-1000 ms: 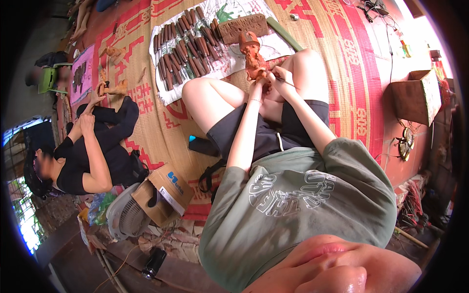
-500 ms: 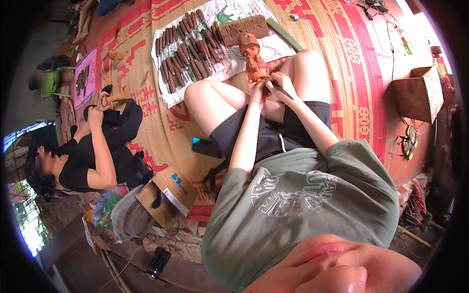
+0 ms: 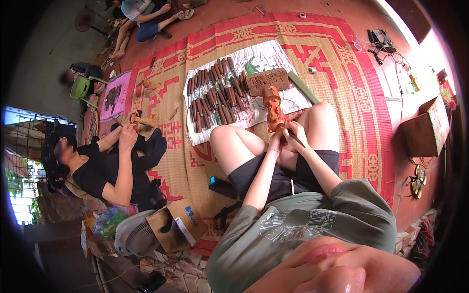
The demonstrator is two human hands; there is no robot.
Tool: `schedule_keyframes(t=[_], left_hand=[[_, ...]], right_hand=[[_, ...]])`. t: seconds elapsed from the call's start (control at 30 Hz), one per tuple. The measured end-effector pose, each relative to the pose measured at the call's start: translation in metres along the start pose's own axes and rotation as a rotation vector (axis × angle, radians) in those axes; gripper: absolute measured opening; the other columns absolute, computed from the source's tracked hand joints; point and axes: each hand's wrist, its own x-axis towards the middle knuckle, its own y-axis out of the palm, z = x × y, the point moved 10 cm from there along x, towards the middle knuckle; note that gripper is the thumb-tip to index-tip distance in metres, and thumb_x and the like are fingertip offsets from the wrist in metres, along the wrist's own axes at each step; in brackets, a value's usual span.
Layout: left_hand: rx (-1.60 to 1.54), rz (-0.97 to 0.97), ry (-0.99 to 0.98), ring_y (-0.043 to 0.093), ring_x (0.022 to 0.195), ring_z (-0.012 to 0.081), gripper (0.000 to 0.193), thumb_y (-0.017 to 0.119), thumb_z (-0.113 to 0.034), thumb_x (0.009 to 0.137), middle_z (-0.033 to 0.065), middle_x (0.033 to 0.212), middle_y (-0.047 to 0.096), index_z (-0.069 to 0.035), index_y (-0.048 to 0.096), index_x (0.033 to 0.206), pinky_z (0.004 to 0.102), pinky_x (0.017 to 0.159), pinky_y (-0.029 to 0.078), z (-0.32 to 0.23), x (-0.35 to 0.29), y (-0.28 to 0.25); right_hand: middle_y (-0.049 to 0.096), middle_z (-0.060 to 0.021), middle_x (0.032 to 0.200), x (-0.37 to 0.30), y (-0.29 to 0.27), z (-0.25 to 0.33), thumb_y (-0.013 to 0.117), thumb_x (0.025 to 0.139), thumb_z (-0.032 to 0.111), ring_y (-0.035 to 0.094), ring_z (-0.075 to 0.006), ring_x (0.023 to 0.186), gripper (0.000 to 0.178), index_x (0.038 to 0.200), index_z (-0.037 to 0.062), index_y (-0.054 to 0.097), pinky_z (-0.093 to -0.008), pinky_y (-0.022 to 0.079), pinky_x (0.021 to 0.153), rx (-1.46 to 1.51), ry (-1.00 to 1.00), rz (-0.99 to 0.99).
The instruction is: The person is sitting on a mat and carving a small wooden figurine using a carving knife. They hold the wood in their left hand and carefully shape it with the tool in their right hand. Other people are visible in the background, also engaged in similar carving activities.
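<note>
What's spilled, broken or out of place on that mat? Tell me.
Nothing looks plainly spilled or broken. One slim brown piece lies loose on the woven mat, away from the wooden-handled carving tools grouped on the white cloth.

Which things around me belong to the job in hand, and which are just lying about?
Seemingly part of the job:
reddish carved figure, in the left hand
slim tool in the right hand
wooden-handled tools on the white cloth

Apparently just lying about:
cardboard box
grey fan
dark object with a blue end
</note>
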Motion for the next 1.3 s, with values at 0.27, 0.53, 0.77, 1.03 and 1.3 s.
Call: schedule_keyframes(t=[0.27,0.53,0.77,1.03,1.3], left_hand=[[-0.047,-0.002,-0.026,0.047,0.043,0.0091,0.019,0.056,-0.029,0.083,-0.0008,0.060,0.054,-0.011,0.058,0.080,0.0202,0.039,0.038,0.002,-0.006,0.000],[0.064,0.071,-0.055,0.050,0.055,0.0071,0.020,0.053,-0.035,0.085,-0.0044,0.068,0.056,-0.016,0.056,0.087,0.0204,0.045,0.037,0.010,0.000,-0.002],[-0.038,0.028,0.014,0.052,0.055,0.0094,0.016,0.055,-0.029,0.083,-0.0014,0.067,0.057,-0.013,0.056,0.083,0.0212,0.046,0.038,0.005,-0.002,-0.005],[0.024,0.025,-0.034,0.051,0.053,0.0095,0.017,0.055,-0.030,0.082,-0.0011,0.063,0.056,-0.012,0.057,0.083,0.0218,0.045,0.038,0.007,-0.002,-0.002],[0.095,-0.013,-0.010,0.050,0.052,0.0087,0.020,0.062,-0.030,0.079,-0.0018,0.062,0.055,-0.011,0.057,0.082,0.0218,0.044,0.038,0.014,0.007,-0.022]], right_hand=[[0.048,-0.0152,0.065,0.001,-0.005,0.013,0.056,0.071,0.012,0.052,-0.0308,0.059,0.015,0.068,-0.0014,0.049,-0.0379,0.044,0.057,-0.024,-0.078,-0.036],[0.048,-0.0156,0.065,-0.001,-0.009,0.006,0.056,0.071,0.009,0.052,-0.0315,0.062,0.013,0.068,-0.0015,0.049,-0.0381,0.043,0.057,0.029,-0.071,-0.017],[0.050,-0.0156,0.067,-0.005,-0.002,0.011,0.055,0.072,0.007,0.052,-0.0299,0.060,0.009,0.072,-0.0010,0.052,-0.0374,0.043,0.057,-0.004,-0.118,0.082],[0.050,-0.0139,0.066,-0.002,-0.003,-0.004,0.058,0.071,0.007,0.051,-0.0258,0.057,0.011,0.070,-0.0021,0.051,-0.0337,0.042,0.054,0.038,-0.059,0.057],[0.049,-0.0144,0.068,-0.005,0.002,0.010,0.056,0.071,0.006,0.050,-0.0260,0.058,0.011,0.071,-0.0029,0.049,-0.0338,0.041,0.054,0.034,-0.080,0.111]])
